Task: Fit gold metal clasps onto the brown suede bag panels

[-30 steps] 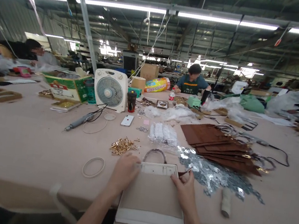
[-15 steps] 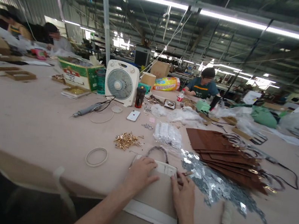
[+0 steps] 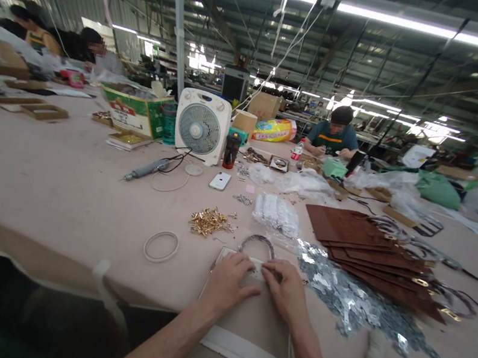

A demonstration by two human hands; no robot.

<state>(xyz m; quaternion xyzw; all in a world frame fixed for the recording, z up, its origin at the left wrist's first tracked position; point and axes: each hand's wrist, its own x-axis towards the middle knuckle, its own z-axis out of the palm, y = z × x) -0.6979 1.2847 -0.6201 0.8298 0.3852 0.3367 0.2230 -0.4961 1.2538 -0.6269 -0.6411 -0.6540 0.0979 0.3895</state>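
Observation:
A flat beige bag panel [image 3: 255,328] with a white band lies over the near table edge in front of me. My left hand [image 3: 228,284] rests on its upper left part, fingers stretched flat. My right hand [image 3: 287,291] lies beside it on the panel's top edge, fingers curled down over the white strip there; whether they pinch anything is hidden. A dark woven handle [image 3: 258,242] arches out just beyond the panel's top. A heap of small gold fittings [image 3: 208,221] lies a little past my left hand.
A pile of silvery metal bits [image 3: 352,296] and stacked brown leather pieces [image 3: 373,250] lie to the right. A white ring [image 3: 160,246], a phone [image 3: 220,181], a white fan [image 3: 202,127] and a power tool [image 3: 146,170] lie beyond. A person [image 3: 335,137] sits across the table; others sit far left.
The view swung left. My right hand slid left along the panel's top edge until it met my left hand, which stayed on the panel.

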